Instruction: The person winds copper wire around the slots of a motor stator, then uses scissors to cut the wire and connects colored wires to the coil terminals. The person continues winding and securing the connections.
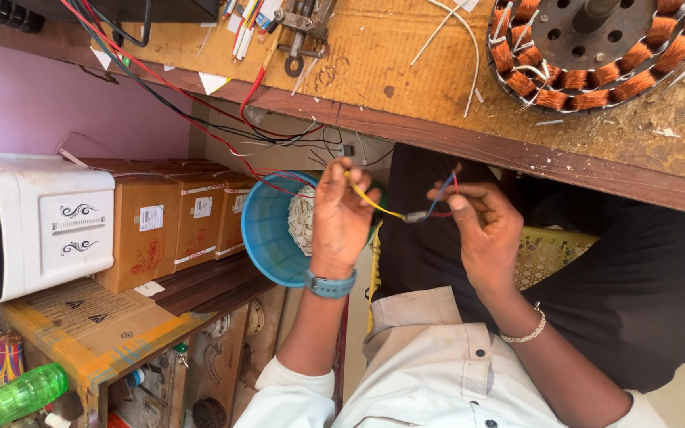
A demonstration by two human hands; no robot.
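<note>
Blue plastic bucket (267,238) sits just below the workbench, tipped so its mouth faces the person, and a pale bundle (301,220) of what looks like coiled cord or strips fills it. The left hand (341,214) hangs right in front of that mouth, fingers curled together and pinched on a yellow wire (376,204). The wire runs across to a small grey connector (415,215) held in the air between both hands. The right hand (481,222) has thumb and forefinger pressed shut on thin red and blue leads (447,190) that come out of the connector's other end.

Beside the bucket, a row of brown cardboard boxes (170,226) stands closed on a dark wooden shelf (208,289), with a white appliance (37,226) next to them. A green plastic bottle (13,396) lies at the lower corner.

Above the hands runs the workbench (406,71), its dark wooden edge passing close over the knuckles. A round stator (596,51) wound with copper coils rests on top near that edge. Red and black cables (192,103) drape off the bench and down behind the bucket. The hands work in the narrow gap between the bench edge and the person's lap, with the bucket crowding the left side and a yellow mesh basket (549,254) showing behind the right wrist.
</note>
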